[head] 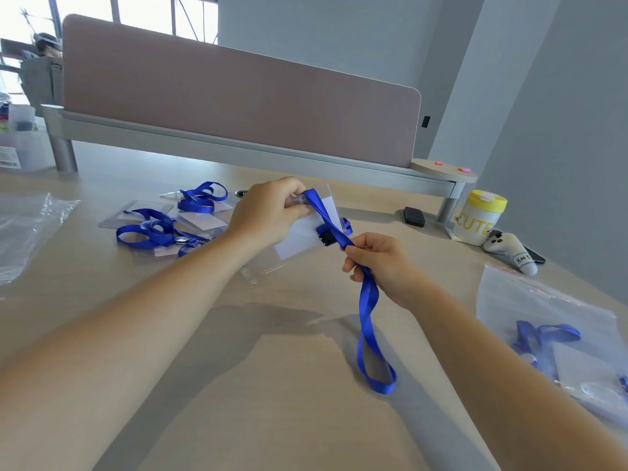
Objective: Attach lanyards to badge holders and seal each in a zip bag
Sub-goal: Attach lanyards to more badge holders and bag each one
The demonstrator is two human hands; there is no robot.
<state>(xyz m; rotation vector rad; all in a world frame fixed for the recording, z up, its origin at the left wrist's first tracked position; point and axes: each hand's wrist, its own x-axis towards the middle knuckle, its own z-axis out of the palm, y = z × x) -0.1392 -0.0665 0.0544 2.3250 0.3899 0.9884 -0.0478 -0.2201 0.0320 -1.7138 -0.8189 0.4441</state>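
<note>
The left hand pinches the top edge of a clear holder, raised above the desk with its white card facing up. The right hand has its fingers curled round the blue lanyard just below the black clip; the strap's loop hangs down and its end rests on the desk.

Procedure, as judged from here: keep the holder's slot steady under the left thumb, keep the strap taut with the right hand, and seat the hook squarely through the slot — whether it is already through cannot be told, since the fingers hide that point. Avoid twisting the strap; it already crosses the card diagonally.

To the left lies a pile of further holders and lanyards, tangled together. A clear bag lies at the far left edge. At the right, a zip bag already holds one blue lanyard set.

Surface — pale wood-tone desk, matt. A pink divider stands along its far edge on a grey rail. A yellow-lidded cup and a small plush sit at the right, against a grey wall. Windows show beyond the divider.
</note>
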